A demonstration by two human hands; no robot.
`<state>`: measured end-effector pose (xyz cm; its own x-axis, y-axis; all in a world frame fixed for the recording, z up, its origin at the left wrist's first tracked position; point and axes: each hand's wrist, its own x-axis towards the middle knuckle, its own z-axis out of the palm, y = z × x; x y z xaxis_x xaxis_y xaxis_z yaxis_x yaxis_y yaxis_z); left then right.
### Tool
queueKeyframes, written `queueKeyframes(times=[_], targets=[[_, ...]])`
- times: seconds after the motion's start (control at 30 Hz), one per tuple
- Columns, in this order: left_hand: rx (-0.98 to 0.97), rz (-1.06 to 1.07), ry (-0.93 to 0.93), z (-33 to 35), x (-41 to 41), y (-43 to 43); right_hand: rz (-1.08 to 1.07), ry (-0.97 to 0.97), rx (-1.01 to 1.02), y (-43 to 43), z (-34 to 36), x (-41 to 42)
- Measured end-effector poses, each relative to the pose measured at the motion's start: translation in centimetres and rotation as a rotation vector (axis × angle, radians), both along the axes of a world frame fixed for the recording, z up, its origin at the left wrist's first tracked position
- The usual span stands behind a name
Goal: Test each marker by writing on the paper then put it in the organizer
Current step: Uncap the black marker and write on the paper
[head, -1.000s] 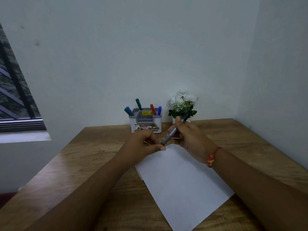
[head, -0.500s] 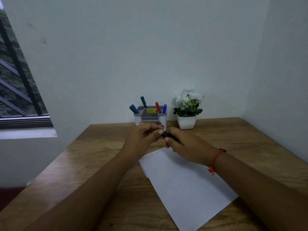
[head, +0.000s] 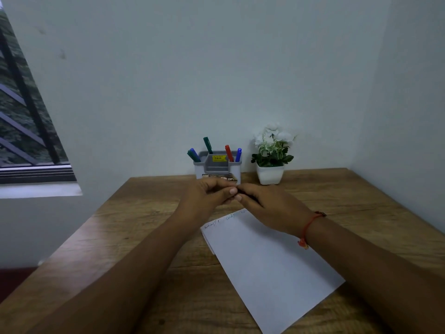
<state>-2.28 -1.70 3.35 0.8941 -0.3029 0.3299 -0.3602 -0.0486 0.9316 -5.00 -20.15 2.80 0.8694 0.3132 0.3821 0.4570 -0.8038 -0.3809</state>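
A second ago the right hand held the dark marker tilted up, its far end pointing toward the flower pot, with the left hand curled near its lower tip. Since then the marker has swung down level and the two hands have closed in until their fingertips meet. This looks like the cap being pressed back on, so the writing test for this marker seems done and only the drop into the organizer is left.

Both hands are curled and gripping. The right wraps the barrel, and the left pinches the end facing it, though the cap itself is hidden. Only a dark sliver of the marker shows under the right fingers, so its colour and tip cannot be judged. It is held above the desk, just past the far corner of the paper and just near of the organizer.

Faint scribbles run along the paper's far edge. Green, red and blue markers already stand in the organizer
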Motion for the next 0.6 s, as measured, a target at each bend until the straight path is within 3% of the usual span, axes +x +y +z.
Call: queueKeyframes(times=[0.13,0.27,0.43,0.53,0.6], targets=[[0.067,0.130,0.009,-0.4,1.3,0.9,-0.068,0.191,0.129,-0.2,-0.2,0.0],[0.236,0.298,0.024,-1.3,3.0,2.3,-0.073,0.166,0.206,-1.1,-0.3,0.3],[0.543,0.360,-0.034,-2.0,4.0,2.8,-0.063,0.354,0.694,-0.8,-0.1,0.4],[0.623,0.334,-0.072,-2.5,4.2,2.5,-0.097,0.527,1.022,-0.3,0.5,0.1],[0.628,0.330,-0.083,-2.7,4.4,2.3,-0.080,0.574,1.099,-0.1,0.8,-0.2]])
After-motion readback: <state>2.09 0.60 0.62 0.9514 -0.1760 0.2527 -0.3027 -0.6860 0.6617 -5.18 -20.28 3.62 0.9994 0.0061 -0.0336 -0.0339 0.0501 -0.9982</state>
